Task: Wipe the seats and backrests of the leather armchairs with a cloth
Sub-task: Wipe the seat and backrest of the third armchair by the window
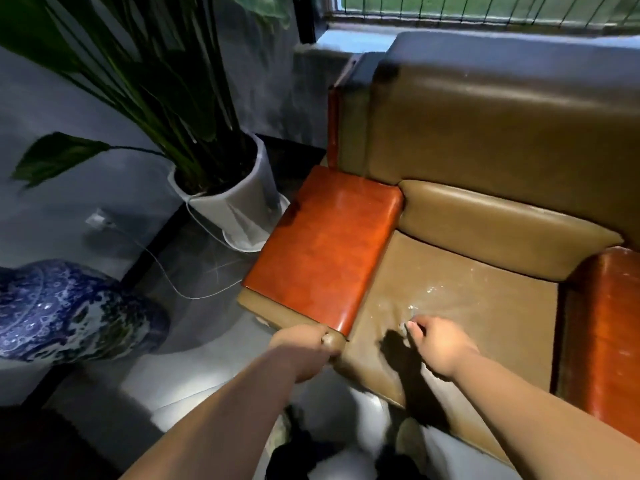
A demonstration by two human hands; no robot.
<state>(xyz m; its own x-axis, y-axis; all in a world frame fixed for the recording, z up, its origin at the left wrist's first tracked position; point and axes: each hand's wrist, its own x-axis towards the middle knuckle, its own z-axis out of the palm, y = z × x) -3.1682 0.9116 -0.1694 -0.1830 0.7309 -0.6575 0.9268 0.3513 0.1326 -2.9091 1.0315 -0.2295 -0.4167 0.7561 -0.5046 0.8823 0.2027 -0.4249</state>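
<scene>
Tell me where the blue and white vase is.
The blue and white vase stands on the floor at the head view's left edge, below the potted plant and left of the armchair.

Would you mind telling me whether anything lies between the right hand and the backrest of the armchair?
Nothing visible does. The right hand is over the front of the seat; only bare seat and the back cushion lie before the backrest.
</scene>
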